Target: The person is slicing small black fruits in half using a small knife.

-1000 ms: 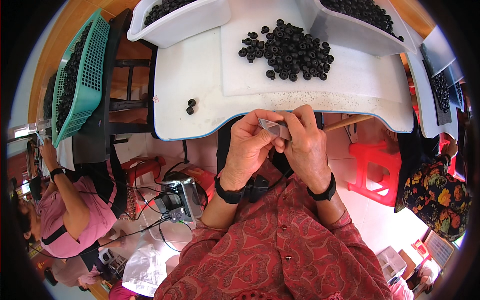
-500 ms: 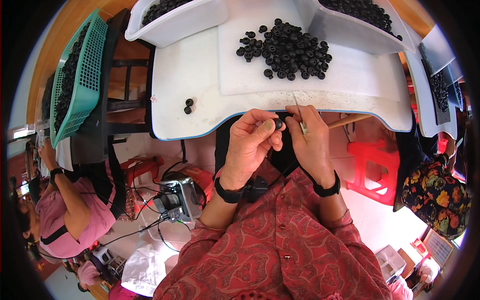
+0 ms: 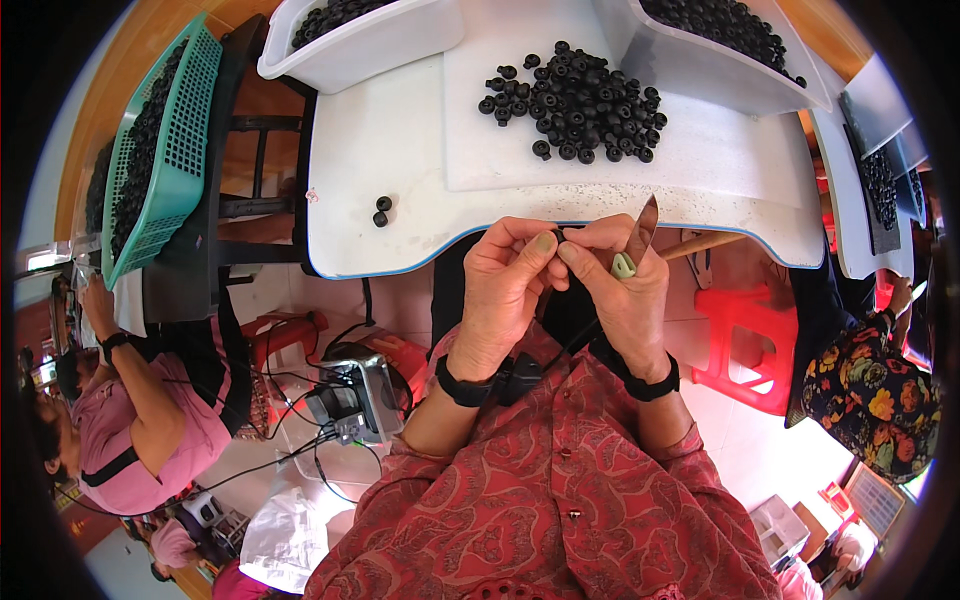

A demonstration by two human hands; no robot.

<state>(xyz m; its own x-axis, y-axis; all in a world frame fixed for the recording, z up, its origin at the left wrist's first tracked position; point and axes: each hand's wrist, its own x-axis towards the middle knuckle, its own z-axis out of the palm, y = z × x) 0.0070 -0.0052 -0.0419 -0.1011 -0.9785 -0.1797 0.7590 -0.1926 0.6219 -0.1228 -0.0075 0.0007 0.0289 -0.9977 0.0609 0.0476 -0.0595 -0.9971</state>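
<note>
My left hand (image 3: 508, 275) is closed, thumb and fingers pinching a small round black knob-like part (image 3: 561, 234), which is mostly hidden by the fingertips. Close against it, my right hand (image 3: 622, 290) brings its thumb and forefinger to the same part. A small knife is also held in my right hand: its pale green handle (image 3: 624, 266) shows by the thumb, and its blade (image 3: 643, 230) points up and away. Both hands are at the near edge of the white table (image 3: 370, 150). Beyond them lies a heap of similar black parts (image 3: 590, 105); two loose ones (image 3: 382, 210) lie to the left.
Two whitish bins of black parts, one far left (image 3: 370, 50) and one far right (image 3: 690, 75), stand on the table. Left of it is a green basket (image 3: 170, 170). Red stools (image 3: 745, 340) stand below. Other people sit at both sides.
My right hand has turned, swinging the knife blade upright, and its thumb and forefinger have closed in on the black part. The part is now more hidden between my fingertips.
</note>
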